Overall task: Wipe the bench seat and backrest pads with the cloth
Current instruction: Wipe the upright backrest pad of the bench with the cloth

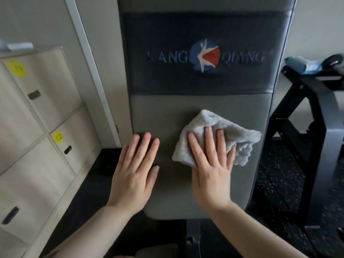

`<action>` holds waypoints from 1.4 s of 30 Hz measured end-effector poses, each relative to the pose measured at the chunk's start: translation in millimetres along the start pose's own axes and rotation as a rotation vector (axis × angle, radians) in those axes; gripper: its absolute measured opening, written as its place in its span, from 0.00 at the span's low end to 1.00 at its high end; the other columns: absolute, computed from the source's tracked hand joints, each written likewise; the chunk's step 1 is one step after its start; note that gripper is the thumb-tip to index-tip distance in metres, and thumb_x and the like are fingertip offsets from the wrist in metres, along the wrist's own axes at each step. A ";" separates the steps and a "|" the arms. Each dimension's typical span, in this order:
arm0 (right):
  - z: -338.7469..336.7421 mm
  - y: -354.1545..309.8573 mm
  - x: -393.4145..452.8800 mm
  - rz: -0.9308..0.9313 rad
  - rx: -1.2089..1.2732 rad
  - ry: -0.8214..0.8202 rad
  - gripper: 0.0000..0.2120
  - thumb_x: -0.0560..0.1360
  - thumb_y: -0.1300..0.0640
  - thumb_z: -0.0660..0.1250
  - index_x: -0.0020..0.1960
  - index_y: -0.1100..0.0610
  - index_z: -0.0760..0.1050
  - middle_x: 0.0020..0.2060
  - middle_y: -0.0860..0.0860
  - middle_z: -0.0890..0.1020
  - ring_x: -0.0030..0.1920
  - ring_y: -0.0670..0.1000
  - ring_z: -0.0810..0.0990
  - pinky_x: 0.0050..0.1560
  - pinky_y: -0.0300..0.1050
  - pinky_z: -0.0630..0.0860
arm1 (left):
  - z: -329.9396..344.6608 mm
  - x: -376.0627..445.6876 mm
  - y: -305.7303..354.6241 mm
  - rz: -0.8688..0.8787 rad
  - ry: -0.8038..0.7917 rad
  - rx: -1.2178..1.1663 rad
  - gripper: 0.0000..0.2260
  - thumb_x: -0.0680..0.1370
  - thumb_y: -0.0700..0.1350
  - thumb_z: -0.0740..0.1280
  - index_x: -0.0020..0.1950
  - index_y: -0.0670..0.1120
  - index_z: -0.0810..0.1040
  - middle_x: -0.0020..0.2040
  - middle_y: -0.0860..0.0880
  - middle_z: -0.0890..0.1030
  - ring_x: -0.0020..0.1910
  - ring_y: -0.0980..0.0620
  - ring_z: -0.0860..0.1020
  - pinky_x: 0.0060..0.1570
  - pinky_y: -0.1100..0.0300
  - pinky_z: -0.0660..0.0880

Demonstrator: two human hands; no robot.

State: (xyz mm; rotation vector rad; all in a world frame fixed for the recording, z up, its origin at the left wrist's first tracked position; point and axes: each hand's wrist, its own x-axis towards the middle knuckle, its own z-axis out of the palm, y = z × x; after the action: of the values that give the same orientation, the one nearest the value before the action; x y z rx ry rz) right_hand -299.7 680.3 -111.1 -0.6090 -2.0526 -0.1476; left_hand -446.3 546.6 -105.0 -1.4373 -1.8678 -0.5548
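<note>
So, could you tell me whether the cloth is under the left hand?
No, the cloth lies under the right hand, while the left hand rests bare on the backrest pad.

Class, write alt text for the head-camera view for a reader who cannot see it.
A right hand presses a grey cloth flat against a grey backrest pad, while the left hand rests open on the pad beside it. Numbered lockers stand to the left.
</note>
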 end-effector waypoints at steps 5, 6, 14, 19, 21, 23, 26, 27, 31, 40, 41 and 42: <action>8.6 14.7 -11.8 -0.595 -0.239 -0.188 0.34 0.72 0.54 0.58 0.77 0.45 0.55 0.78 0.47 0.50 0.78 0.48 0.45 0.75 0.52 0.44 | 3.8 0.5 6.5 -0.100 0.041 -0.103 0.28 0.80 0.44 0.54 0.79 0.49 0.49 0.79 0.52 0.49 0.78 0.48 0.51 0.75 0.52 0.51; 1.8 23.9 -1.0 -0.675 -0.274 -0.192 0.34 0.72 0.54 0.57 0.78 0.45 0.55 0.78 0.46 0.50 0.78 0.48 0.47 0.75 0.51 0.43 | 1.2 3.8 4.3 -0.109 0.041 -0.100 0.28 0.80 0.44 0.54 0.79 0.49 0.50 0.79 0.52 0.49 0.78 0.48 0.51 0.76 0.53 0.50; -25.2 5.8 82.6 -0.219 -0.136 0.093 0.35 0.73 0.53 0.60 0.78 0.46 0.53 0.78 0.48 0.54 0.78 0.50 0.48 0.75 0.57 0.43 | -9.3 55.2 5.5 -0.078 0.058 -0.050 0.25 0.83 0.51 0.49 0.79 0.49 0.49 0.79 0.51 0.49 0.78 0.48 0.51 0.76 0.53 0.50; -21.9 18.4 51.7 -0.273 -0.167 0.076 0.35 0.72 0.52 0.61 0.77 0.44 0.55 0.78 0.45 0.52 0.77 0.49 0.53 0.76 0.53 0.48 | -21.1 85.3 12.7 -0.006 0.145 0.001 0.24 0.82 0.54 0.45 0.78 0.52 0.51 0.79 0.53 0.47 0.78 0.52 0.47 0.74 0.56 0.46; -46.0 26.4 84.2 -0.236 -0.159 0.102 0.35 0.73 0.51 0.61 0.77 0.44 0.54 0.78 0.45 0.52 0.78 0.49 0.51 0.76 0.54 0.47 | -35.3 119.8 23.2 0.057 0.225 0.005 0.24 0.82 0.53 0.48 0.78 0.51 0.52 0.79 0.52 0.47 0.78 0.51 0.47 0.74 0.54 0.46; -67.7 30.7 125.7 -0.104 -0.086 0.179 0.32 0.75 0.50 0.59 0.77 0.44 0.54 0.78 0.45 0.51 0.78 0.52 0.49 0.76 0.57 0.47 | -48.3 160.6 36.7 0.102 0.255 0.020 0.26 0.80 0.50 0.53 0.78 0.50 0.53 0.79 0.51 0.47 0.78 0.49 0.46 0.74 0.53 0.45; -79.9 29.4 161.3 0.094 0.078 0.264 0.29 0.78 0.51 0.57 0.78 0.45 0.54 0.78 0.46 0.48 0.78 0.53 0.46 0.75 0.59 0.49 | -60.4 210.2 53.8 0.092 0.248 0.064 0.27 0.79 0.48 0.53 0.78 0.47 0.54 0.79 0.50 0.50 0.78 0.49 0.47 0.74 0.52 0.46; -76.5 27.6 159.2 0.109 0.085 0.284 0.29 0.78 0.52 0.58 0.78 0.46 0.54 0.78 0.47 0.48 0.78 0.54 0.47 0.75 0.59 0.49 | -61.6 218.4 57.0 0.076 0.244 0.100 0.27 0.79 0.49 0.52 0.78 0.46 0.55 0.79 0.49 0.51 0.78 0.49 0.49 0.74 0.51 0.47; -57.3 24.6 124.7 0.067 0.038 0.293 0.31 0.75 0.50 0.59 0.77 0.46 0.56 0.78 0.47 0.53 0.77 0.55 0.55 0.73 0.58 0.56 | -56.0 217.7 56.6 0.086 0.267 0.199 0.29 0.76 0.50 0.52 0.78 0.44 0.57 0.78 0.46 0.56 0.77 0.47 0.56 0.73 0.47 0.52; -91.8 21.6 206.8 0.083 0.110 0.287 0.30 0.77 0.54 0.55 0.78 0.47 0.54 0.79 0.46 0.49 0.78 0.53 0.46 0.74 0.57 0.48 | -50.5 217.8 54.6 0.051 0.305 0.227 0.21 0.82 0.49 0.48 0.74 0.46 0.64 0.76 0.49 0.61 0.76 0.50 0.57 0.73 0.50 0.53; -88.3 23.0 198.0 0.041 0.072 0.279 0.30 0.77 0.54 0.56 0.78 0.47 0.55 0.78 0.47 0.51 0.78 0.54 0.48 0.73 0.58 0.50 | -49.8 215.2 50.8 0.072 0.315 0.223 0.21 0.82 0.50 0.49 0.73 0.47 0.65 0.76 0.50 0.61 0.76 0.50 0.58 0.73 0.51 0.53; -87.2 27.2 189.5 -0.020 0.024 0.270 0.29 0.77 0.53 0.56 0.78 0.48 0.56 0.78 0.48 0.54 0.78 0.54 0.51 0.73 0.58 0.53 | -49.5 211.3 45.2 0.096 0.325 0.224 0.20 0.82 0.50 0.50 0.73 0.48 0.65 0.76 0.50 0.62 0.75 0.51 0.59 0.73 0.51 0.54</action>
State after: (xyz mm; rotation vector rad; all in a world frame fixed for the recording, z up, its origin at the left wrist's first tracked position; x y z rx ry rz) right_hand -299.0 742.8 89.8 -0.5235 -1.7969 -0.2055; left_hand -418.2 662.6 81.8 -1.2031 -1.5436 -0.4823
